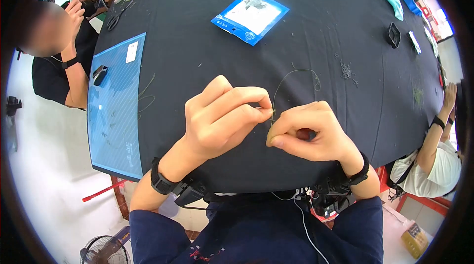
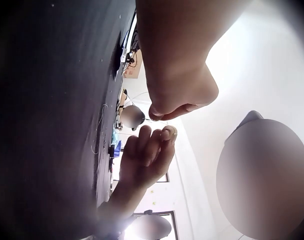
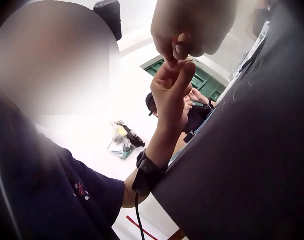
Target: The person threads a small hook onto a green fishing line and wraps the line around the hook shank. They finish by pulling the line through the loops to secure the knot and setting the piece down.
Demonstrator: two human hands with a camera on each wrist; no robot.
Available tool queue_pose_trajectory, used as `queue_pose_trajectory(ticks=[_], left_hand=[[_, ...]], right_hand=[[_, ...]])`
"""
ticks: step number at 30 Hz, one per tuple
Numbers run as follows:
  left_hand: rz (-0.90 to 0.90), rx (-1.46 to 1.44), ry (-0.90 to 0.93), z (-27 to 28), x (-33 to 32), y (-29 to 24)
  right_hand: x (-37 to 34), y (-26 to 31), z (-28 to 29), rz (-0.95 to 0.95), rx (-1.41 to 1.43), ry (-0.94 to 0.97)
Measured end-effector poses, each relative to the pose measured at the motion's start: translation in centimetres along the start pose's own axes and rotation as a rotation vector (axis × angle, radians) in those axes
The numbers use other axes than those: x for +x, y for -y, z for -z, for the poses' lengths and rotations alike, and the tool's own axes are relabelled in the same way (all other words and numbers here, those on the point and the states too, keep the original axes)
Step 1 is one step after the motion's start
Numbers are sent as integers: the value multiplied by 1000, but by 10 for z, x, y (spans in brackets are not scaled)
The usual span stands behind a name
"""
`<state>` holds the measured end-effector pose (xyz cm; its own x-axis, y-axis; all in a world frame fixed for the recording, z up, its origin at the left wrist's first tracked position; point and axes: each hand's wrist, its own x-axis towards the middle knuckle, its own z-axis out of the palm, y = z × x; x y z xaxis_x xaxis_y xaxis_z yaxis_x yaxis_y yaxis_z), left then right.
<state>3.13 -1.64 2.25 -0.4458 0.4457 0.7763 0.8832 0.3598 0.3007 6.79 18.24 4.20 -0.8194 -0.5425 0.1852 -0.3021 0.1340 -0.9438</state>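
Note:
A thin greenish thread (image 1: 298, 70) runs between my two hands, and its loose part arcs over the dark cloth to a small curl on the right. My left hand (image 1: 222, 116) pinches the thread between thumb and forefinger. Close beside it, my right hand (image 1: 316, 133) pinches the thread a little lower, with its fingers curled. In the left wrist view, the left hand (image 2: 179, 92) is above the right hand (image 2: 147, 152), their fingertips near each other. The right wrist view shows the right hand (image 3: 194, 32) overlapping the left fingertips.
A blue-edged packet (image 1: 252, 14) lies ahead on the black-covered table (image 1: 187, 22). At left are a blue folder (image 1: 116, 116), a stapler (image 1: 99, 75) and scissors (image 1: 117, 17). Tangled dark threads (image 1: 348, 72) and a black tray (image 1: 393, 35) lie right. People sit at both sides.

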Motion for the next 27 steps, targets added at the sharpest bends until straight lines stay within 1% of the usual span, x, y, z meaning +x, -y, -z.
queue_pose_trajectory(ticks=[1,3,6,7,11,15,18,22,25,27], left_hand=[[-11,-9,16,0,0,0],[-33,-29,48,-1,0,-1],[-33,-105,141,-1,-3,-4],[-31,-146,117,-4,-3,-5],[31,-281,127,-3,-3,-6],[110,-365,107,-1,-2,-7],[144,-374,85,-1,-2,-6],[180,-400,97,1,-1,-3],[548,-568,102,3,-5,-9],[681,-803,-26,-4,-8,-2]], right_hand=[[0,1,1,-2,9,-15],[-2,-5,4,26,-11,-102],[0,-14,5,52,6,-222],[0,-15,5,26,3,-239],[3,-19,2,-61,-52,-272],[6,-16,-3,-137,-76,-162],[5,-19,-3,-97,-78,-64],[6,-18,-4,-106,-100,-68],[6,-16,-1,-186,-106,-6],[7,-19,-4,-144,-109,-20]])
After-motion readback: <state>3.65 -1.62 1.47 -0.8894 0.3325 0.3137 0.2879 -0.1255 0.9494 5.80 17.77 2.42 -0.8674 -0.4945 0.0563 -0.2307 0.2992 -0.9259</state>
